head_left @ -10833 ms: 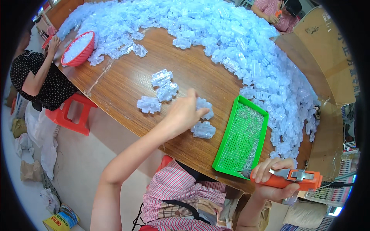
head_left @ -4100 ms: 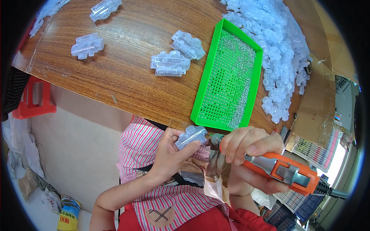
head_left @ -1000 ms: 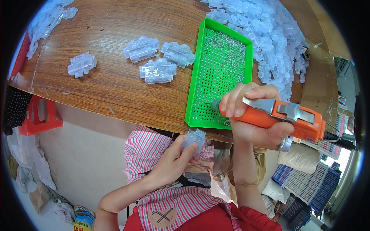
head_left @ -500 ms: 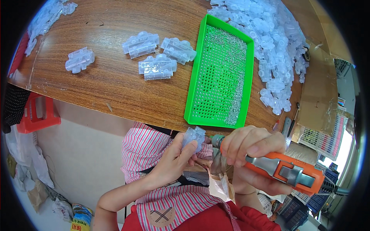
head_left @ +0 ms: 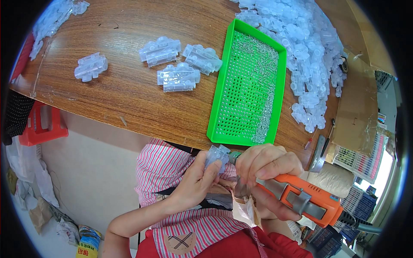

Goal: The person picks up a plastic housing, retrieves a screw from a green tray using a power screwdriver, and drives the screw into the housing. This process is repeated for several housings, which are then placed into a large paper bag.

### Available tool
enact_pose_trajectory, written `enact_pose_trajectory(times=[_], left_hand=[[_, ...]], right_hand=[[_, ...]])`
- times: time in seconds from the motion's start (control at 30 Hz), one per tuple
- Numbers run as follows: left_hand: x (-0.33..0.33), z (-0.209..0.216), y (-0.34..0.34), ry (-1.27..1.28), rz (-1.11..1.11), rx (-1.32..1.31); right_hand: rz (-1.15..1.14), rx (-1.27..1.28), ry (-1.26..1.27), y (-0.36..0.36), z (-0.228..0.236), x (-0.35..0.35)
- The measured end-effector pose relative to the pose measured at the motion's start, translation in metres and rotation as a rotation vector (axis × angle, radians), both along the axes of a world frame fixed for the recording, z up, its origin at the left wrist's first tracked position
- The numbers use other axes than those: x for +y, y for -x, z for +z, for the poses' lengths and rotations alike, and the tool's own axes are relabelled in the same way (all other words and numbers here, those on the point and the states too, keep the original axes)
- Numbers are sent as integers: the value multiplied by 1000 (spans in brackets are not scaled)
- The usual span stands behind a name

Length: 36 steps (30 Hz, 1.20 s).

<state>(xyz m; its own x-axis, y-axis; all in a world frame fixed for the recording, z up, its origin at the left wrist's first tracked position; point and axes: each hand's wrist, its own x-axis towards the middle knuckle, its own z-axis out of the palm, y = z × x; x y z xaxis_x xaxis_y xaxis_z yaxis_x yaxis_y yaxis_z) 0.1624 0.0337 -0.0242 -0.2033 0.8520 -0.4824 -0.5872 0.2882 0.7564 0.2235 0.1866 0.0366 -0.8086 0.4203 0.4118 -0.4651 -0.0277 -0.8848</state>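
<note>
Between the thumb and fingers of my left hand (head_left: 192, 180) is a clear plastic part (head_left: 217, 157), held in front of the table edge above my lap. My right hand (head_left: 269, 165) is wrapped around an orange and grey power screwdriver (head_left: 307, 198) with a cable at its back end. The green nose (head_left: 234, 157) of the screwdriver points left and meets the right side of the plastic part; its tip is hidden there. Just beyond my hands lies a green perforated tray (head_left: 211, 124) with many small silver screws (head_left: 264, 116) gathered along its right side.
Several similar clear plastic parts (head_left: 178, 77) lie left of the tray on the wooden table (head_left: 116, 86). A large heap of them (head_left: 307, 56) covers the right side, beside cardboard (head_left: 355, 112). A red stool (head_left: 43, 127) stands at the left below the table.
My right hand has brought the screwdriver left, closing the gap so its nose now meets the plastic part. My left hand has stayed nearly in place.
</note>
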Motion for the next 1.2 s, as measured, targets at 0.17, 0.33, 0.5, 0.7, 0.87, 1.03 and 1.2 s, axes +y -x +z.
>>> enact_pose_trajectory(times=[0.17,0.33,0.5,0.7,0.87,1.03,1.2], left_hand=[[-2,-5,2,41,45,-47],[-2,2,-1,-10,75,33],[-17,-2,7,-1,-16,155],[-17,12,18,1,115,-290],[-17,13,21,20,152,-352],[-14,10,18,-8,165,-335],[-5,8,13,19,227,-388]], right_hand=[[-37,-156,9,4,6,-2],[-83,35,151,19,35,17],[-126,27,60,42,1,32],[-124,3,77,46,-9,32],[-44,18,149,44,-10,32],[-93,26,54,46,-13,32],[-41,22,125,37,-2,32]])
